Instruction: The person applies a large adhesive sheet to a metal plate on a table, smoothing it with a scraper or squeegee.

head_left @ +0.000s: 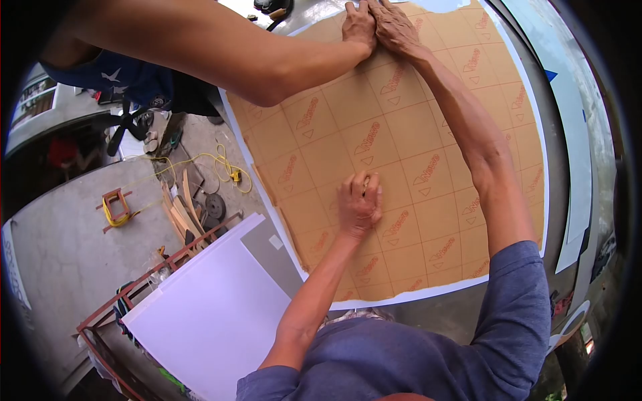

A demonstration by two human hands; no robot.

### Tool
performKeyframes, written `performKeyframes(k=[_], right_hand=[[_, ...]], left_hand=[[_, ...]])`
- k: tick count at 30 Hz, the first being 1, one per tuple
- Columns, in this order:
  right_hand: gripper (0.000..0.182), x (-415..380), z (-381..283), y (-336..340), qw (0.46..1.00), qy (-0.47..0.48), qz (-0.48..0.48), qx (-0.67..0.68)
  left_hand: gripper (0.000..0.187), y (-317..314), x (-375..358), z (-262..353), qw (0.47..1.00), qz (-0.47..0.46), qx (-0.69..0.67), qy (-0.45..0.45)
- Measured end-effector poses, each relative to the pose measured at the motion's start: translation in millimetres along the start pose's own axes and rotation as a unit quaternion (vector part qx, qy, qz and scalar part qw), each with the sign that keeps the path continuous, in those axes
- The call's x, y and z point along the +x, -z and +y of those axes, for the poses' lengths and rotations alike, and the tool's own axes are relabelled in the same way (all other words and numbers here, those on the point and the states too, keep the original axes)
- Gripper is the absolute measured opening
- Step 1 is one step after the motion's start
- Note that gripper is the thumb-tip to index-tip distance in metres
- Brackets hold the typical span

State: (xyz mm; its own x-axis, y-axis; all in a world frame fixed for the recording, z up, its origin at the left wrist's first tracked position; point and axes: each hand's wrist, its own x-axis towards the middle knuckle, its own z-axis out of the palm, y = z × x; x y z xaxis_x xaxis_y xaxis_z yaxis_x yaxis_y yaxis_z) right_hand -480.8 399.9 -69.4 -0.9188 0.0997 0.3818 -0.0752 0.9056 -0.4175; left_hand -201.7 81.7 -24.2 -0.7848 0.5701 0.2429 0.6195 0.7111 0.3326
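A large brown sheet, printed with red lettering and a grid, lies over a white panel that shows along its edges. My left hand rests on the sheet's middle with fingers curled in; whether anything is inside them is hidden. Far across, my right hand lies on the sheet near its top edge, fingers stretched out. Right beside it, another person's hand presses on the same sheet, its forearm crossing the upper left.
White boards lie on a red metal frame at lower left. On the concrete floor are wood strips, a yellow cord and a cord reel. A black fan stands near the other person. Pale panels line the right.
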Motion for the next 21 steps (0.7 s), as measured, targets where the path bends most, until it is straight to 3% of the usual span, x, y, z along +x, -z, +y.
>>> performKeyframes(k=[6, 12, 21], right_hand=[[0.055, -2, 2, 5, 1.0, 0.003, -0.014, 0.007], [0.056, 5, 19, 20, 0.993, -0.016, -0.039, 0.114], [0.059, -1, -22, 16, 0.999, 0.003, -0.046, -0.015]], left_hand=[[0.042, -1, -1, 2, 1.0, 0.002, -0.002, 0.0], [0.042, 0, 3, -1, 1.0, 0.004, -0.001, -0.002], [0.041, 1, 1, 1, 1.0, -0.002, -0.01, 0.007]])
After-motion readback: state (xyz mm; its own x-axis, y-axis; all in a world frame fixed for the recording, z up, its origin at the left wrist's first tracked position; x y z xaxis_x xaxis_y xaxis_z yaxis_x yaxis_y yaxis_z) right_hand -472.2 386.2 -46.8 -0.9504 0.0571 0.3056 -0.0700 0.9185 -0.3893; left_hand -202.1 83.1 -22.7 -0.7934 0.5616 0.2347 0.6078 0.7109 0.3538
